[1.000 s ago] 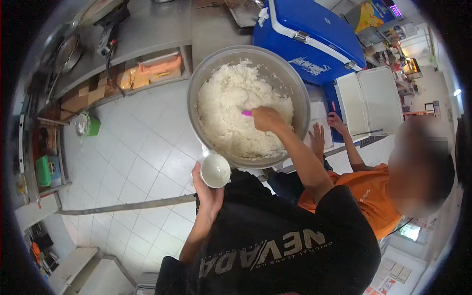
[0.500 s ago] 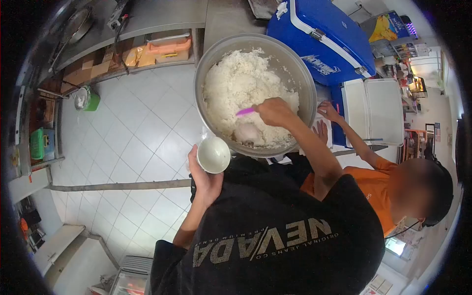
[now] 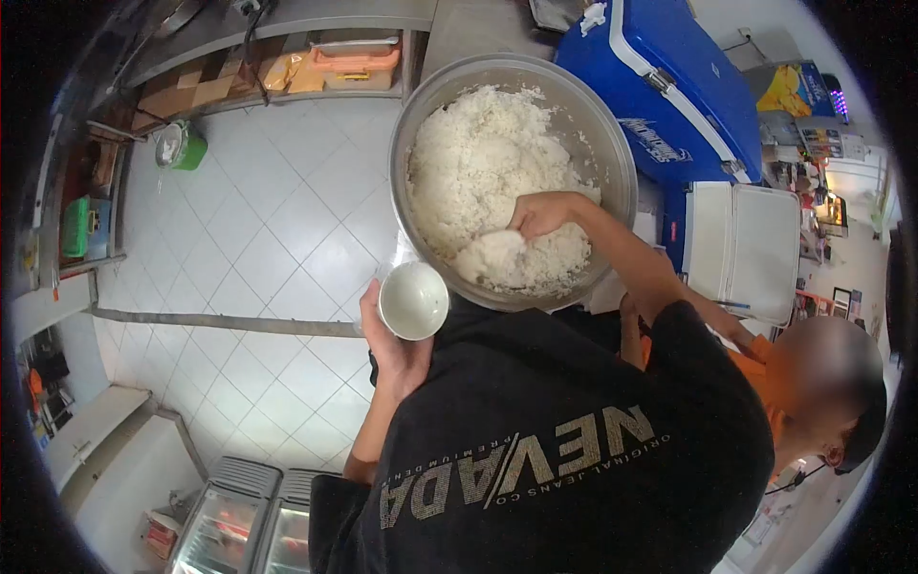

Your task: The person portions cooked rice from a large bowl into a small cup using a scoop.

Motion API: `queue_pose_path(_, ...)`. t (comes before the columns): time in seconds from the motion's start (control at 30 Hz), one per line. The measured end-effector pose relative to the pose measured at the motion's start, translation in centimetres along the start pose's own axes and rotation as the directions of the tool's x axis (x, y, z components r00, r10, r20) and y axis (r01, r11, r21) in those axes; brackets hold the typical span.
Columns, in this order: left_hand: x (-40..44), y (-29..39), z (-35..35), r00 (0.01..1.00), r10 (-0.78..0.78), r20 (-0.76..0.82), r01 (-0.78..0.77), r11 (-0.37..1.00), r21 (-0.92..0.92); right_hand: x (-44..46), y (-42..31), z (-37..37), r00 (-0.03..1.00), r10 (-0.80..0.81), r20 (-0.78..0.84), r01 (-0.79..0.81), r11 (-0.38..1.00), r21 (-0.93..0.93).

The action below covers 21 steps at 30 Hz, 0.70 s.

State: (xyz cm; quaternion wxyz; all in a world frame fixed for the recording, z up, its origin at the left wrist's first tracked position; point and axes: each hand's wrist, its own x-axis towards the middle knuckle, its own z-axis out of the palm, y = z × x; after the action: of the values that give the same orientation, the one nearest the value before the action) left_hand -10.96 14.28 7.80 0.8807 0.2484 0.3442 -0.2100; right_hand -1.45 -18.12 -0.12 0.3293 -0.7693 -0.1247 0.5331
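A large round metal pot [image 3: 615,143] holds a heap of white rice [image 3: 488,143]. Over the rice, toward the pot's near side, my right hand [image 3: 550,212] is closed round a scoop's handle, which the fingers hide. The scoop's head lies under a mound of rice just left of the hand. Outside the pot's near left rim, my left hand [image 3: 394,349] is wrapped round a white bowl [image 3: 413,300], its opening facing up toward the camera. Only faint marks show inside the bowl.
A blue cooler [image 3: 660,86] stands right of the pot, with an open white-lined cooler [image 3: 741,249] nearby. A person in orange [image 3: 760,373] is at the right. Steel counters [image 3: 335,19] run along the top left, and a green bucket [image 3: 191,148] is on the tiled floor.
My right hand has moved toward the pot's near side, and the purple handle has gone out of sight. The co-worker's arms are now mostly behind mine. My left hand still holds the bowl.
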Motion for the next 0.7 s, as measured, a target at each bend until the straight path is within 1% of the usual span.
queue_pose_path(0.07,0.2,-0.3,-0.5,1.0,0.008,-0.029,-0.009,1.0,-0.021,-1.8,-0.8,0.0,0.962,-0.165,-0.215,0.14,0.982,-0.126)
queue_pose_path(0.1,0.3,-0.3,-0.7,0.999,0.008,-0.043,-0.009,1.0,-0.026,-1.6,-1.3,1.9,0.926,-0.016,-0.378,-0.084,0.966,-0.246)
queue_pose_path(0.13,0.3,-0.3,-0.8,1.0,0.002,-0.029,-0.002,1.0,-0.025,-1.1,-2.5,4.7,0.83,0.1,-0.548,-0.32,0.891,-0.321)
queue_pose_path(0.17,0.2,-0.3,-0.8,1.0,-0.003,-0.013,0.003,1.0,-0.026,-1.1,-3.3,6.7,0.685,0.169,-0.709,-0.546,0.764,-0.344)
queue_pose_path(0.27,-0.1,0.0,-0.1,1.0,-0.018,-0.009,0.017,0.999,-0.033,-2.1,-4.4,9.5,0.734,0.039,-0.678,-0.452,0.774,-0.444)
queue_pose_path(0.3,-0.2,0.0,0.1,1.0,-0.018,-0.019,0.017,0.999,-0.04,-2.8,-4.9,8.2,0.771,0.108,-0.628,-0.473,0.758,-0.45)
queue_pose_path(0.4,0.1,-0.2,-0.5,0.999,-0.035,-0.006,0.035,0.999,-0.029,-3.8,-6.2,4.5,0.86,0.069,-0.505,-0.392,0.722,-0.57)
queue_pose_path(0.43,0.0,-0.3,-0.2,1.0,-0.027,-0.015,0.027,1.0,-0.014,-3.1,-5.0,4.7,0.883,0.053,-0.465,-0.335,0.766,-0.549)
queue_pose_path(0.53,-0.5,-0.5,0.4,0.999,0.013,-0.033,-0.012,1.0,0.016,-0.6,-1.6,4.8,0.966,0.0,-0.26,-0.159,0.789,-0.594)
queue_pose_path(0.6,-0.2,-0.8,0.2,0.998,0.048,-0.031,-0.047,0.999,0.024,0.8,1.0,4.0,0.986,-0.131,-0.107,0.059,0.859,-0.508)
queue_pose_path(0.63,-0.1,-0.8,-0.1,0.999,0.04,-0.03,-0.041,0.999,-0.001,1.4,2.3,3.8,0.979,-0.202,-0.038,0.165,0.88,-0.446)
queue_pose_path(0.7,0.2,-0.7,-0.6,0.999,0.027,-0.02,-0.028,0.998,-0.049,3.0,4.5,3.5,0.945,-0.301,0.128,0.322,0.923,-0.211)
